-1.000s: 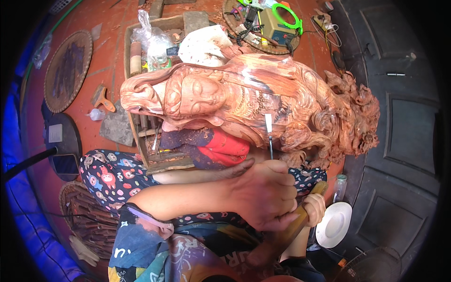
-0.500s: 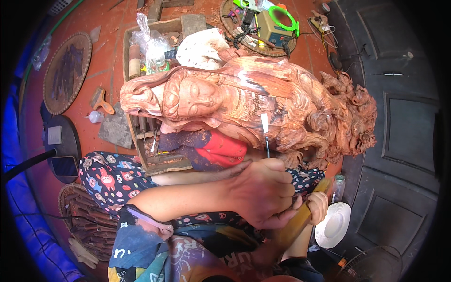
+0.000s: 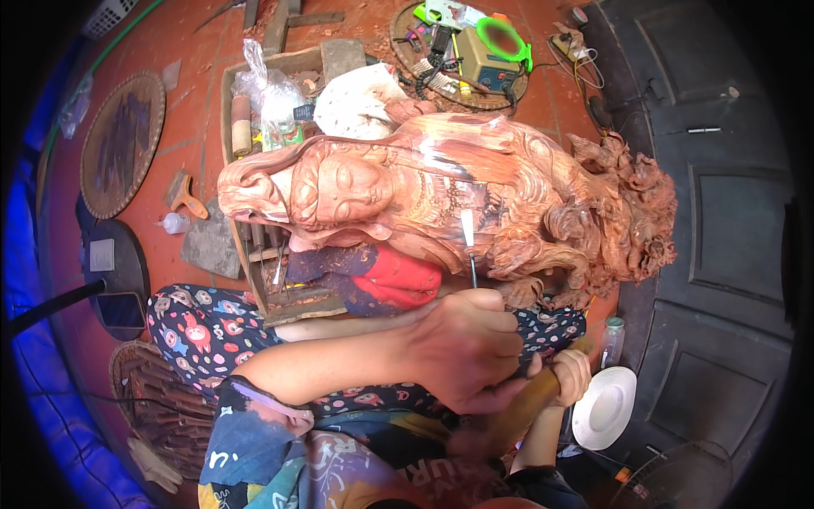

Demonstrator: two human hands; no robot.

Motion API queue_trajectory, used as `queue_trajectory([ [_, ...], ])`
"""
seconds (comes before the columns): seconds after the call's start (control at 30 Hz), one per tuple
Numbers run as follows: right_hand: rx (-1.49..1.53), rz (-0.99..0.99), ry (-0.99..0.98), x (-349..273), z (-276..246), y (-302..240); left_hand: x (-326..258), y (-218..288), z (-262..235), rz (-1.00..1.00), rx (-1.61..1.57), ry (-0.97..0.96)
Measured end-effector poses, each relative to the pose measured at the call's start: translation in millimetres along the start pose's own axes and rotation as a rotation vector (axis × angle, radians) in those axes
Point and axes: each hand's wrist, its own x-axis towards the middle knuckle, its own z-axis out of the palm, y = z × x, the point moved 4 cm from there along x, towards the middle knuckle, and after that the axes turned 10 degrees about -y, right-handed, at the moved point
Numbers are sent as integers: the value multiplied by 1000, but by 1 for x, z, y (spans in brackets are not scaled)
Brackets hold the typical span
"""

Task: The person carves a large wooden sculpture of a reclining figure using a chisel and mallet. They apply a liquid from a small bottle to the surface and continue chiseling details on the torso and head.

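A large reddish wooden statue (image 3: 441, 191) with a carved face lies on its side across a wooden crate. My left hand (image 3: 462, 348) is shut around a metal chisel (image 3: 468, 242), whose blade tip rests against the statue's carved middle section. Just right of it and lower, my right hand (image 3: 572, 377) grips the handle of a wooden mallet (image 3: 517, 411), which sits below the chisel's handle. My left forearm crosses my patterned lap from the lower left.
A wooden crate (image 3: 254, 170) holds tools and plastic bags behind the statue. A round tray (image 3: 462, 51) with power tools lies at the top. A red cloth (image 3: 407, 280) sits under the statue. A white plate (image 3: 604, 407) and a bottle (image 3: 612, 339) stand by a dark door (image 3: 721, 212).
The chisel tip has shifted slightly left along the statue. Both hands keep their grip, and the mallet stays low by my lap.
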Motion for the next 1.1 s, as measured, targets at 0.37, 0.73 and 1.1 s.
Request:
queue_trajectory([
  [0.37,23,36,23,5,-4,-5,-5,-1,-4,13,31,-112],
  [0.73,110,0,30,-1,-1,-11,-29,22,13,305,339,18],
  [1.1,399,262,181,21,-63,34,87,68,-6,-43,165,439],
])
